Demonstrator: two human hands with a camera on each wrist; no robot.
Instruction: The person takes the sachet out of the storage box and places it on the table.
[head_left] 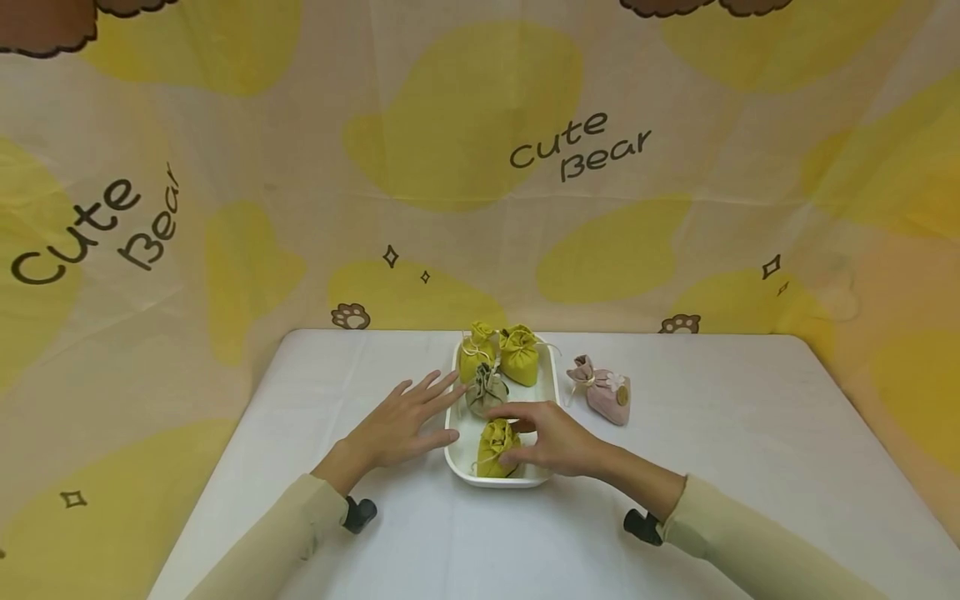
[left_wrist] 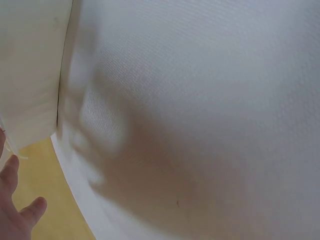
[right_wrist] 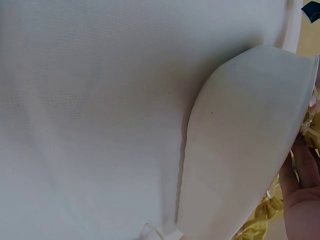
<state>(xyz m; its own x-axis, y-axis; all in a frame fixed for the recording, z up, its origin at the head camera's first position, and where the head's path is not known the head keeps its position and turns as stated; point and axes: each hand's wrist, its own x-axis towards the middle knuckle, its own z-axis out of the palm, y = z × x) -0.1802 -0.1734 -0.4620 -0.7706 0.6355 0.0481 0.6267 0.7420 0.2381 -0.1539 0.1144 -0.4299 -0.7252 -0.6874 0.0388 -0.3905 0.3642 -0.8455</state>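
A small yellow drawstring pouch (head_left: 495,450) stands at the near end of a white tray (head_left: 491,482). My right hand (head_left: 558,442) reaches over the tray's right rim and holds this pouch, thumb on its side and fingers curved around its top. Straight, spread fingers of my left hand (head_left: 405,421) lie over the tray's left rim, fingertips close to a grey-green pouch (head_left: 487,396) in the middle of the tray. In the right wrist view, the tray's outer wall (right_wrist: 240,140) hides most of the held pouch.
Two more yellow pouches stand at the tray's far end, one on the left (head_left: 476,354) and one on the right (head_left: 520,358). A pink pouch (head_left: 606,396) with a flower lies on the white table (head_left: 712,408), right of the tray. A printed cloth (head_left: 465,167) hangs behind the table.
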